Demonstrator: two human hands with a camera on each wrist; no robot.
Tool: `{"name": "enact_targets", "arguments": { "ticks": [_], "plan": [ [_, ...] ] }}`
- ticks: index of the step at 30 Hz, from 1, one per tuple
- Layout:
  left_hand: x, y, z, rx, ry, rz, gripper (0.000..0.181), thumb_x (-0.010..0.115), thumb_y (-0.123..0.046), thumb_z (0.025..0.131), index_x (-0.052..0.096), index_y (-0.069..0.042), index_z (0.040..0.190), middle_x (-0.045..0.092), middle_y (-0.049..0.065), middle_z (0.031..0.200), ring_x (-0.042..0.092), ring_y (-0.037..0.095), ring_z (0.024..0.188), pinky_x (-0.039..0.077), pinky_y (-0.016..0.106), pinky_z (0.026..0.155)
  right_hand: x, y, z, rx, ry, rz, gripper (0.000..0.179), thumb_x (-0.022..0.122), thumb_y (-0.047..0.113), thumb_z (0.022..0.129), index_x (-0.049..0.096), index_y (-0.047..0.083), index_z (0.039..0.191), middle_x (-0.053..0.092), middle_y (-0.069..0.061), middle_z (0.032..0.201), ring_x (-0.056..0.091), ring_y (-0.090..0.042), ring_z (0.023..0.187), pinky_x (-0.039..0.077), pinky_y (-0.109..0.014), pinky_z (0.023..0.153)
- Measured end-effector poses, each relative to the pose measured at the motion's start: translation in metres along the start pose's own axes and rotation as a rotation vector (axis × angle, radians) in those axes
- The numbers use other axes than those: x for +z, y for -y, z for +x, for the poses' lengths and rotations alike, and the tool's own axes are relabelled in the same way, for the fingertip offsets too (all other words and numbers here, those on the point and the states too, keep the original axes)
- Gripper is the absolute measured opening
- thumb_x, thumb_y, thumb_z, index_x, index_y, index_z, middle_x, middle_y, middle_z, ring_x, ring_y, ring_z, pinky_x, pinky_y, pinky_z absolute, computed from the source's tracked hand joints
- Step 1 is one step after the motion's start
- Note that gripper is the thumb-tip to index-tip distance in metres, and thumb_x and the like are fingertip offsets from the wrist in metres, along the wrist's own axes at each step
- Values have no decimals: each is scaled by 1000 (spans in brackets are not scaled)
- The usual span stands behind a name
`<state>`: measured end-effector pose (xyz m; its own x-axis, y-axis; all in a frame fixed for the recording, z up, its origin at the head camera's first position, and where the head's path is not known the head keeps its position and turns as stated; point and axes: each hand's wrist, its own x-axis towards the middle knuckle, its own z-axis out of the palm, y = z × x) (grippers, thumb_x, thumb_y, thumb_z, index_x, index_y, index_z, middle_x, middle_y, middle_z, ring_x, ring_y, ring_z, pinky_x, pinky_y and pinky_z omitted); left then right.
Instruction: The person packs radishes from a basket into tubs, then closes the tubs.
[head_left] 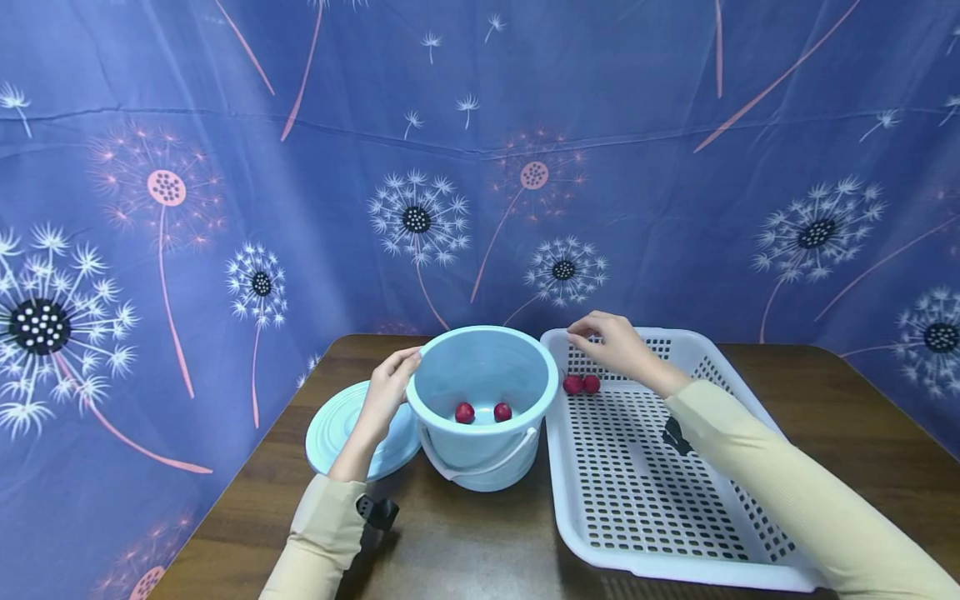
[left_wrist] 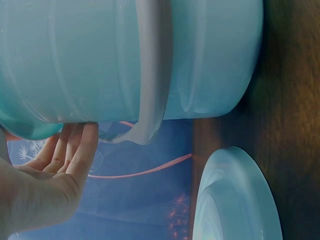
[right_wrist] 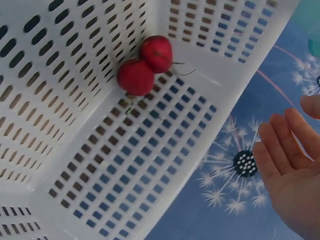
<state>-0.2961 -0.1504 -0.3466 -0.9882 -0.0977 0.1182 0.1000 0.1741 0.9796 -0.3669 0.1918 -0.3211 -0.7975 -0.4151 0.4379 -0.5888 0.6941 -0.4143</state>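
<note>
A light blue bucket (head_left: 480, 467) stands upright with two red radishes (head_left: 464, 412) on its inside bottom. My left hand (head_left: 387, 392) holds its left rim; in the left wrist view the fingers (left_wrist: 82, 150) lie against its outer side, just below the rim. My right hand (head_left: 618, 346) is raised over the far left corner of a white perforated basket (head_left: 592, 546), fingers loosely bent and holding nothing. Two more radishes (right_wrist: 136, 77), with thin roots, lie touching each other in that basket, near its far left corner.
A round light blue lid (head_left: 337, 433) lies on the brown wooden table (head_left: 465, 550), left of the bucket. The bucket's pale handle (head_left: 480, 467) hangs down its front. Behind the table hangs a blue dandelion-print cloth (head_left: 480, 250). The basket stands close beside the bucket.
</note>
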Motion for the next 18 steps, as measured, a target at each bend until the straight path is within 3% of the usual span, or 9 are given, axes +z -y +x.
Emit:
{"name": "enact_targets", "arguments": {
  "ticks": [7,18],
  "plan": [
    [1,0,0,1,-2,8,40,49,-33,96,55,-11,129,54,11,132,52,24,120,52,40,88,1,-16,-2,52,2,-8,25,60,20,92,67,1,107,65,-11,98,61,-25,91,51,-43,81],
    [1,3,1,-10,5,0,42,49,-36,96,55,-10,128,53,11,133,51,25,121,50,42,92,12,-35,-9,123,72,-52,25,56,19,94,67,-1,105,67,-14,95,62,-27,89,52,-44,80]
  ]
}}
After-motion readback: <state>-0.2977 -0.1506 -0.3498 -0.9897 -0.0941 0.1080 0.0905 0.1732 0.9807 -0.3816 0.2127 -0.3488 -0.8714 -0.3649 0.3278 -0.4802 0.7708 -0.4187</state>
